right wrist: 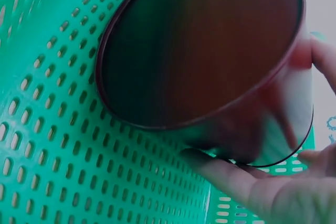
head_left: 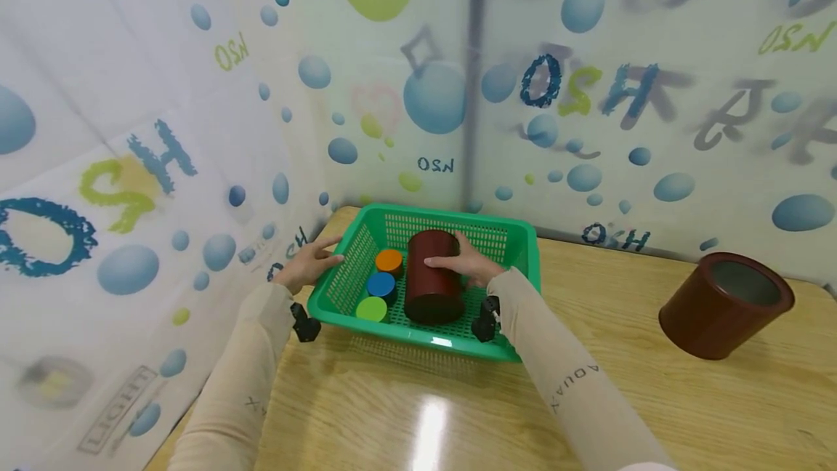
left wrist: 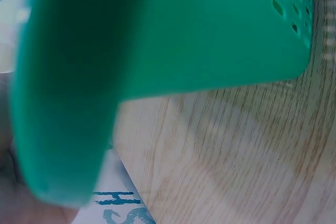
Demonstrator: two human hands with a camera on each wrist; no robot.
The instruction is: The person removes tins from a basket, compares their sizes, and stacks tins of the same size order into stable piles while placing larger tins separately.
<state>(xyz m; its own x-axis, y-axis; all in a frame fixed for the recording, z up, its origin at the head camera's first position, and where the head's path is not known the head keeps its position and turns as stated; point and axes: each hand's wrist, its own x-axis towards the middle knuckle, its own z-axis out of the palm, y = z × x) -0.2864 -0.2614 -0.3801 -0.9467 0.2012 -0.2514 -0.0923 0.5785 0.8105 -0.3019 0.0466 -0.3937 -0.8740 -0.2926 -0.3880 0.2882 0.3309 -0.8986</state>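
Beige fabric covers both forearms nearest the viewer: left sleeve (head_left: pixel 229 376) in front of and left of the basket (head_left: pixel 399 331), right sleeve (head_left: pixel 569 376) in front of and right of it. The right sleeve bears dark lettering. A black left wrist camera (head_left: pixel 305 323) shows at the basket's near left corner; a black right wrist camera (head_left: pixel 485 320) shows over its near right part. The worktop (head_left: pixel 353 413), light wood grain, carries the basket, which is green, rectangular and perforated.

Left hand (head_left: pixel 307 265): located at the basket's left rim, visible fingers reaching over the edge. Left grip: whether the fingers curl round the rim cannot be told.

Three round containers sit in a row inside the basket, along its left side: green-topped container (head_left: pixel 372 309) nearest, blue-topped container (head_left: pixel 381 285) next, orange-topped container (head_left: pixel 389 261) farthest.

Brown cylinder (head_left: pixel 421 286): located inside the basket, about mid-width, tipped over with one end facing the viewer. Right hand (head_left: pixel 474 264): located over the basket's right half. Right grip: clamped on the brown cylinder, thumb and fingers on different sides of its wall.

Second brown container (head_left: pixel 709 315): on the worktop, well to the right of the basket, mouth upward. Behind the basket hangs a pale sheet (head_left: pixel 569 216) printed with bubbles and letters.
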